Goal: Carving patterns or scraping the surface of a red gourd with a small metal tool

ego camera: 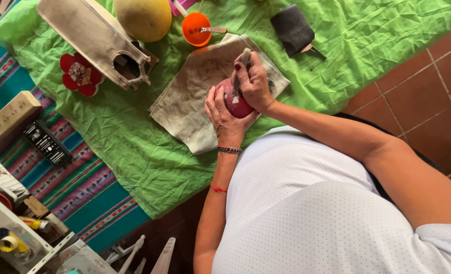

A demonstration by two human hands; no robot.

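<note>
Head view: our left hand (pixel 226 114) cups a rounded red piece (pixel 237 104) from below, fingers wrapped closed around it, held just above the grey work cloth (pixel 185 96). Right hand (pixel 254 81) is clenched on a slim pale-handled tool (pixel 242 63), tip down on the top of the red piece. We judge the step as working the piece's surface with the tool, mid-stroke; next move likely calls for a steady left grip and small turns of the piece under the tip, pressure kept light so it doesn't slip toward the left thumb. Work cloth lies on a wrinkled green cloth (pixel 134 147) covering the surface. Around it: orange cup (pixel 195 26) with a spoon-like tool just beyond the cloth's far edge, yellow round object (pixel 143 18) and a beige fabric holder (pixel 96 38) to the left, red flower piece (pixel 80 74) beside that, dark folded sheet (pixel 292 28) far right. Green cloth's near edge is close to our body, tiled floor (pixel 418 86) to the right. Open room is mostly on the green cloth left of the work cloth; elbows are free.
</note>
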